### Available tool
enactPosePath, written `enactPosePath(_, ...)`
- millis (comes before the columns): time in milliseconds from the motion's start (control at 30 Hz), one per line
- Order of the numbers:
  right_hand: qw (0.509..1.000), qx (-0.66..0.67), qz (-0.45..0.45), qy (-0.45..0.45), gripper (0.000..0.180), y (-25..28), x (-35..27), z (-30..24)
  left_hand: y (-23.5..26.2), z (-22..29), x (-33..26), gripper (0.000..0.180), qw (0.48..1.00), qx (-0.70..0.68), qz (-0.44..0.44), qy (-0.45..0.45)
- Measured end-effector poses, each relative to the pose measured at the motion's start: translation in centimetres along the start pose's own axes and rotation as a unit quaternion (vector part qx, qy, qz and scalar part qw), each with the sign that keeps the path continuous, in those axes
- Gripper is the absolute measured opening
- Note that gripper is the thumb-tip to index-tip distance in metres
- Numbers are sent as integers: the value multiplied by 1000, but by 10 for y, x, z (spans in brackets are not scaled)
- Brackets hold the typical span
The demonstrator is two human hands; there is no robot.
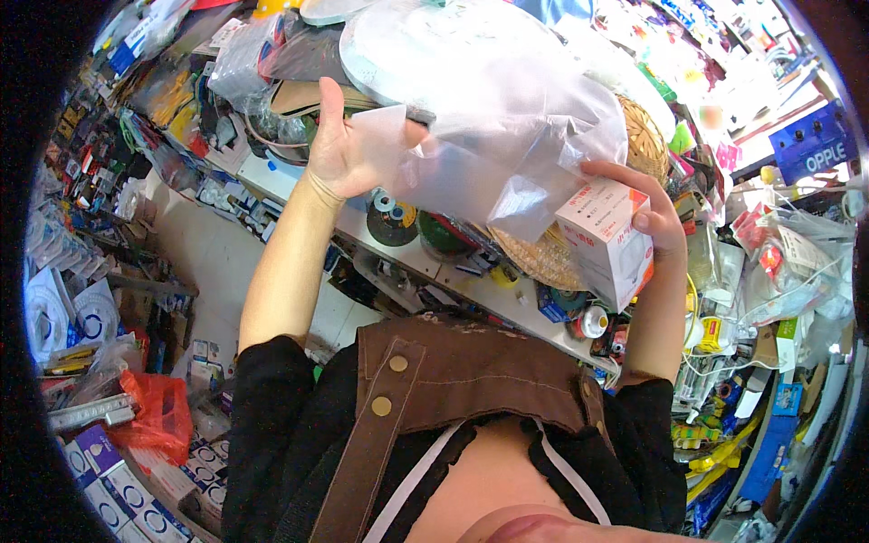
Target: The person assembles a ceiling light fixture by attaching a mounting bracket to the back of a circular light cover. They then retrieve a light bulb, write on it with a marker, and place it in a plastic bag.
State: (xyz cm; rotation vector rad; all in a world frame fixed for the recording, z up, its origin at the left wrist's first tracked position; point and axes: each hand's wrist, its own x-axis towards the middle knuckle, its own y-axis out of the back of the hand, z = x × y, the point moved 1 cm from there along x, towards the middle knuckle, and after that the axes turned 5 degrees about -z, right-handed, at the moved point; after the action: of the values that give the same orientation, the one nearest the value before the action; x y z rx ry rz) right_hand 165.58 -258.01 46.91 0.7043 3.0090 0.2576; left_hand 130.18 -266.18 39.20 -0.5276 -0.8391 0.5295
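My right hand [665, 217] is closed round a small white and orange cardboard box [602, 244], thumb on its near side. The right fingertips also touch a clear plastic bag [525, 163] stretched out beside the box. At the bag's other end, my left hand [348, 154] is open with its thumb pointing up. Its fingers reach into or behind the clear plastic, which partly covers them; I cannot tell which. Both hands are raised above a crowded counter.
Below the hands, a white counter [362, 237] carries a round disc [392, 220], a woven straw hat [543, 258] and a small round can [593, 322]. A red plastic bag [161, 416] and boxed goods lie at lower left. Packed shelves flank a pale tiled floor [204, 262].
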Motion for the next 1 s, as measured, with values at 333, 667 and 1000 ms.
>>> enactPosePath(333, 962, -246, -114, -27, 70, 18, 18, -15, 4, -29, 32, 38, 884, 319, 316, 131)
enactPosePath(667, 967, -193, 152, 65, 74, -27, -24, -14, -16, -59, 30, 11, 878, 237, 413, -44)
enactPosePath(1000, 967, -238, -14, 92, 60, -77, 21, 13, -33, -79, 35, 20, 869, 270, 407, -85)
